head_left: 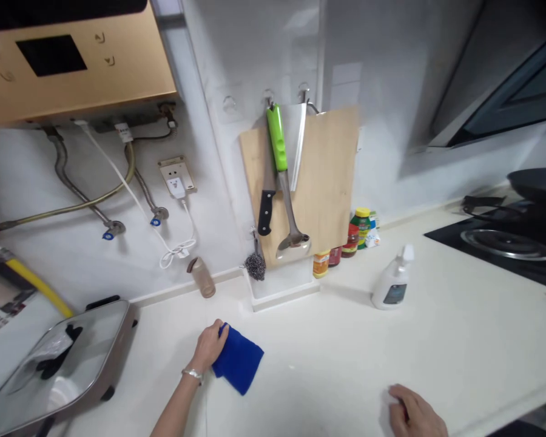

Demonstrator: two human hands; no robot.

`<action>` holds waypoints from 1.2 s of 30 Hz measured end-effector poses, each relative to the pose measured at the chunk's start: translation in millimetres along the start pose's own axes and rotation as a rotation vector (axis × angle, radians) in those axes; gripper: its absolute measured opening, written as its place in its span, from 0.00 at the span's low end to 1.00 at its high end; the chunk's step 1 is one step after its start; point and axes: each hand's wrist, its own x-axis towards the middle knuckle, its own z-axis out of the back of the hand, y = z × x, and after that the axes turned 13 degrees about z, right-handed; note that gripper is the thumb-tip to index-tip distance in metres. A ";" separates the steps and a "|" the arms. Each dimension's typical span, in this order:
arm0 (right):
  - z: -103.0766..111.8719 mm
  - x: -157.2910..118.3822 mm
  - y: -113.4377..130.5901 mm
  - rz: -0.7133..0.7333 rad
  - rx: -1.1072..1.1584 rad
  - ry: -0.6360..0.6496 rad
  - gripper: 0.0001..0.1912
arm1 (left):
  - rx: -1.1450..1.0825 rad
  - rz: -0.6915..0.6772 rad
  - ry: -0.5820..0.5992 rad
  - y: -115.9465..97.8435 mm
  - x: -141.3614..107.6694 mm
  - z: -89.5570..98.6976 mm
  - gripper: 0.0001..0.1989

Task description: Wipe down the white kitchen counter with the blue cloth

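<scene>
My left hand (210, 345), with a metal band at the wrist, grips the upper left edge of a folded blue cloth (239, 359) on the white countertop (318, 376). The cloth spreads to the right of my fingers. Near the bottom right, my right hand (414, 413) rests at the counter with its fingers curled; what they hold, if anything, is hidden. A white spray bottle (390, 282) stands upright above my right hand, nearer the wall.
A lidded electric pan (113, 358) sits at the left. By the wall stand a brownish cup (201, 277) and several jars (351, 241). A cutting board (327, 176), knives and a ladle (293, 240) hang there. A stove (505, 243) is at the right.
</scene>
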 end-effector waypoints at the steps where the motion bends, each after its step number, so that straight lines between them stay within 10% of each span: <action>1: -1.0 -0.5 0.6 0.003 0.003 -0.014 0.13 | -0.069 -0.029 0.008 -5.2 -2.1 4.3 0.15; 10: 5.1 4.4 8.6 0.000 0.012 -0.053 0.13 | -0.656 0.063 0.011 -33.7 -8.2 30.8 0.27; 16: 12.6 8.2 13.7 -0.027 0.019 -0.050 0.13 | -0.641 0.385 0.247 35.9 -37.2 14.9 0.33; 24: 23.1 7.6 17.8 -0.086 0.017 0.044 0.14 | -0.664 0.686 0.284 112.2 -97.1 18.2 0.34; 30: 21.3 4.4 15.4 -0.093 -0.015 0.056 0.14 | -0.698 0.813 -0.038 102.8 -133.8 -25.4 0.45; 36: 22.3 5.5 14.6 -0.066 -0.022 0.051 0.14 | -0.260 0.723 -0.342 51.7 -153.6 -64.2 0.47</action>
